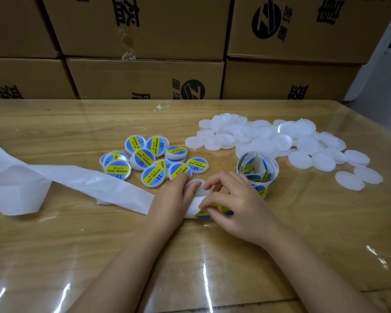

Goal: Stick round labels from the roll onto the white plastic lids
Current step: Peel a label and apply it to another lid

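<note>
Label (209, 213), round, blue and yellow, sits on the backing strip (77, 179) mid-bench (54, 245). Its edge is pinched in the grip of the right hand (237, 206), fingers curled down. The left hand (173, 195) grips a bare white lid (202, 190) just beside it, thumb on top. Peeling looks to be the step in hand. Next the label needs lifting free and centring on that lid.

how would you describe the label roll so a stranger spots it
On the wooden table, find the gap between the blank white lids on the right and the labelled lids in the middle. The label roll stands there on edge, beyond the right hand: the only loose coil, its labels blue and yellow.
</note>
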`<act>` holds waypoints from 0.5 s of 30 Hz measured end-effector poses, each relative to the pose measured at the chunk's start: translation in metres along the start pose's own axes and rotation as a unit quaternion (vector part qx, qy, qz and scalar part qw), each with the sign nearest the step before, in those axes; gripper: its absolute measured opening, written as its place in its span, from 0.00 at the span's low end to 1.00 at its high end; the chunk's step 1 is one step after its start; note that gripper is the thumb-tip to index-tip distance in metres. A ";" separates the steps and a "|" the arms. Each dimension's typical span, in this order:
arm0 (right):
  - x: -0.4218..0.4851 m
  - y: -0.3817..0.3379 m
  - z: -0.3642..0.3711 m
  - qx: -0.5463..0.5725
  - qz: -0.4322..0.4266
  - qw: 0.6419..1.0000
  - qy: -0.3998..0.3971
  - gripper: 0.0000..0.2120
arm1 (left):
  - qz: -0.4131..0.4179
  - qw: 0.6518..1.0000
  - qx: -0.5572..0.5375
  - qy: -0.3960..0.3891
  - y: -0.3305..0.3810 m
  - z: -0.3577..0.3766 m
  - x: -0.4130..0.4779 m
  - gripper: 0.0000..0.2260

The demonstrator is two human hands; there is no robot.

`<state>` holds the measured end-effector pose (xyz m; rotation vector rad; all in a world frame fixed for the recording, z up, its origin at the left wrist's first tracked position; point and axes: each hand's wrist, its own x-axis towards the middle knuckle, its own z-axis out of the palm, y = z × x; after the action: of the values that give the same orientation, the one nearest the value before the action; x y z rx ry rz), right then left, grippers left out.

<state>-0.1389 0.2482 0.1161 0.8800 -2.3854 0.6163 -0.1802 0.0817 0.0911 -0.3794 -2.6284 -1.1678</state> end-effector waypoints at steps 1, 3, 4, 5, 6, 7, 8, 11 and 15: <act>0.000 0.000 -0.001 0.004 0.003 1.000 0.006 0.03 | -0.005 1.000 -0.008 0.005 0.000 0.000 0.000 0.11; 0.000 0.001 -0.004 0.027 0.018 0.999 0.026 0.03 | -0.018 1.000 -0.020 0.015 -0.001 -0.001 0.001 0.12; 0.000 0.001 -0.006 0.048 0.032 0.998 0.038 0.03 | -0.023 0.999 -0.023 0.016 -0.002 -0.001 0.002 0.11; 0.001 0.001 -0.007 0.076 0.049 0.995 0.052 0.03 | -0.024 0.999 -0.027 0.016 -0.002 -0.001 0.002 0.10; 0.002 0.001 -0.009 0.109 0.068 0.989 0.067 0.03 | -0.025 0.999 -0.031 0.013 -0.002 -0.001 0.002 0.08; 0.003 0.002 -0.011 0.144 0.087 0.982 0.083 0.03 | -0.026 0.999 -0.036 0.011 -0.002 -0.001 0.002 0.05; 0.004 0.003 -0.013 0.180 0.109 0.973 0.099 0.03 | -0.029 0.999 -0.042 0.009 -0.001 -0.001 0.002 0.03; 0.006 0.004 -0.020 0.266 0.183 0.936 0.141 0.06 | -0.039 0.993 -0.112 0.010 0.003 -0.004 0.001 0.05; 0.006 0.002 -0.022 0.274 0.250 0.912 0.175 0.12 | -0.052 0.945 -0.321 -0.019 0.007 -0.012 0.001 0.05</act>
<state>-0.1378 0.2594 0.1361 0.2941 -2.1204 1.5565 -0.1773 0.0775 0.1036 -0.3760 -2.2483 -2.0631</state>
